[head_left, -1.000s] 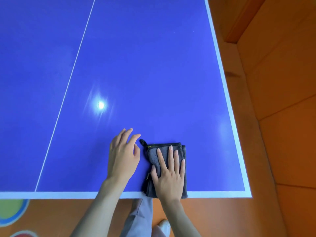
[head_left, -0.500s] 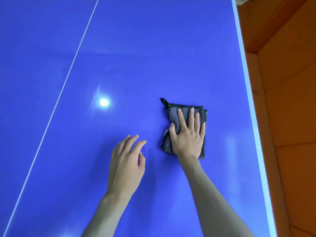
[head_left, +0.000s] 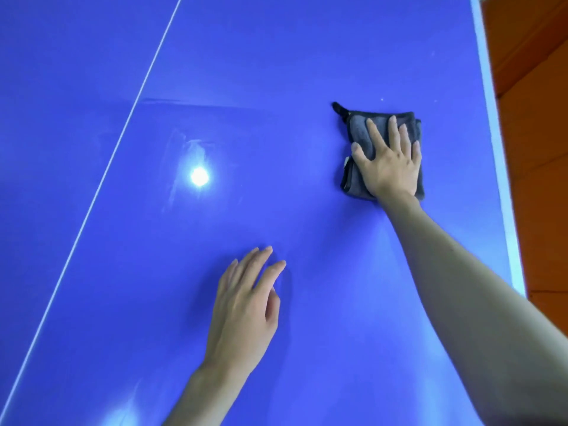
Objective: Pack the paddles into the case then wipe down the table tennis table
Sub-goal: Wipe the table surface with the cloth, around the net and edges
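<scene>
On the blue table (head_left: 307, 72), a white line (head_left: 123, 139) runs up the left side, with a bright glare of light (head_left: 199, 176) beside it. Nearer the middle, the left hand (head_left: 246, 309) rests flat, fingers straight, holding nothing. Farther right, the right hand (head_left: 388, 161) presses spread fingers on a folded grey cloth (head_left: 358, 127) near the table's white right edge (head_left: 491, 118).

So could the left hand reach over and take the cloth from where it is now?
Probably yes: bare table lies between the left hand and the cloth, but the right hand presses flat on it.
</scene>
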